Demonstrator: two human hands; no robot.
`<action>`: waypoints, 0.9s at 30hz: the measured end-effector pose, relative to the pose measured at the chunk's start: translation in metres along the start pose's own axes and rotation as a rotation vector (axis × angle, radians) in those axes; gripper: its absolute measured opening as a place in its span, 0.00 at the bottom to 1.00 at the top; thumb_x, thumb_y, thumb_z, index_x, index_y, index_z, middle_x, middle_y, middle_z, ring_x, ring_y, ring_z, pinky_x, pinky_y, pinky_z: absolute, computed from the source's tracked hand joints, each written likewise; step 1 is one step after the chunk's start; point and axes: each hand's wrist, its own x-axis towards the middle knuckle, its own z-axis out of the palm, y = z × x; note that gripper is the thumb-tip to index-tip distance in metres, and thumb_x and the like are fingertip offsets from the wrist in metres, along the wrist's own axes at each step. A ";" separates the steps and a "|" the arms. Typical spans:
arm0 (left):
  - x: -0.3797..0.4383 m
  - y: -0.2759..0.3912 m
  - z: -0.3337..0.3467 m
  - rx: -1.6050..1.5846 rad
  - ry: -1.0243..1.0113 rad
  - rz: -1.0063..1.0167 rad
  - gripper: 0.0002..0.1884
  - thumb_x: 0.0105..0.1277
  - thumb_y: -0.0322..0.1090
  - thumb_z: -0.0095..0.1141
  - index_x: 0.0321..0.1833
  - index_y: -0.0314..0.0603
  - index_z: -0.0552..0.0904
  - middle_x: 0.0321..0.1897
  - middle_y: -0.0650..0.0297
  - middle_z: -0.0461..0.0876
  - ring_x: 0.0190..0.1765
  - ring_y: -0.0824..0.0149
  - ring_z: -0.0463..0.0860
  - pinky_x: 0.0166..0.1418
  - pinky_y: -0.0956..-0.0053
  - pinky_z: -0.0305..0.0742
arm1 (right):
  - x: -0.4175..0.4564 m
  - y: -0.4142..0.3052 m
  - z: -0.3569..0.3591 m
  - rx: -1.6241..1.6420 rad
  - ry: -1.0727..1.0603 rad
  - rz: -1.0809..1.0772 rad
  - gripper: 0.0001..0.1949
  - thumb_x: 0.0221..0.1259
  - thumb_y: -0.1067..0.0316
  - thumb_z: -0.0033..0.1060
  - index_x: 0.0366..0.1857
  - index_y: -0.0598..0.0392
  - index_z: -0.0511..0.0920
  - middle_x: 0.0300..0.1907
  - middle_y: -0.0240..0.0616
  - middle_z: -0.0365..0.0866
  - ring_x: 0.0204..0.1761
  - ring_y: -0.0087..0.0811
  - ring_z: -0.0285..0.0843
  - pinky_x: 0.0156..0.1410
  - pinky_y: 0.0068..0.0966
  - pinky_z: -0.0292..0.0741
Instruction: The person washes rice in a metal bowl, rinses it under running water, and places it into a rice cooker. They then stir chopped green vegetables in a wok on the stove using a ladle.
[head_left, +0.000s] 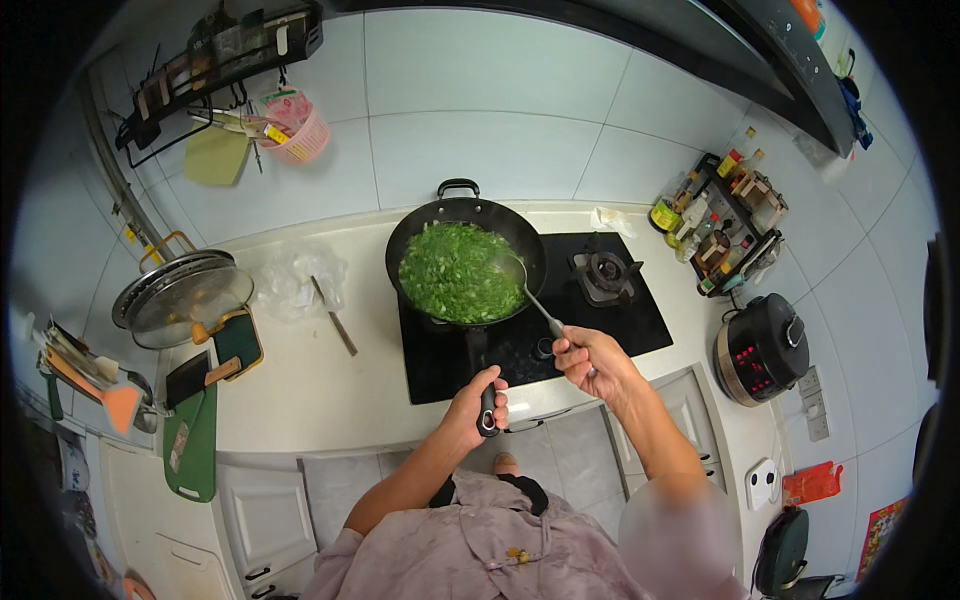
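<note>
A black wok (530, 225) sits over the left side of the black gas hob (622, 326). Chopped green vegetables (459, 270) fill much of the wok, in small pieces with some paler bits. My left hand (472, 401) grips the wok's black handle (487, 416), which points towards my body. In my right hand (596, 361) is the grey handle of a metal ladle (538, 306). Its head lies at the right side of the greens and is partly hidden by them or by steam.
A bare burner (604, 274) stands right of the wok. Further right are a bottle rack (727, 217) and a lit electric pressure cooker (757, 349). On the left are a knife (334, 315), a plastic bag (289, 277), pot lids (187, 300), a cleaver (187, 380) and a green cutting board (191, 457).
</note>
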 end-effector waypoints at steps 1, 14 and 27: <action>0.000 0.000 -0.002 -0.002 -0.003 -0.007 0.17 0.67 0.51 0.59 0.35 0.44 0.75 0.18 0.67 0.72 0.18 0.71 0.71 0.20 0.75 0.65 | -0.009 0.005 0.005 -0.037 -0.010 -0.031 0.10 0.74 0.65 0.43 0.30 0.52 0.66 0.25 0.26 0.66 0.17 0.08 0.57 0.14 0.05 0.54; -0.002 0.004 -0.010 -0.034 -0.014 -0.005 0.17 0.66 0.49 0.60 0.38 0.43 0.73 0.19 0.65 0.73 0.18 0.69 0.71 0.20 0.73 0.65 | -0.056 0.005 0.032 -1.092 0.032 -0.195 0.29 0.70 0.66 0.50 0.74 0.55 0.58 0.31 0.26 0.74 0.23 0.15 0.64 0.21 0.14 0.60; -0.003 0.000 -0.003 0.006 0.033 0.055 0.16 0.68 0.50 0.57 0.35 0.44 0.76 0.18 0.66 0.73 0.17 0.71 0.70 0.18 0.76 0.64 | 0.043 0.018 -0.003 -1.864 0.291 -0.693 0.27 0.65 0.70 0.52 0.67 0.67 0.63 0.41 0.63 0.80 0.46 0.60 0.79 0.53 0.42 0.75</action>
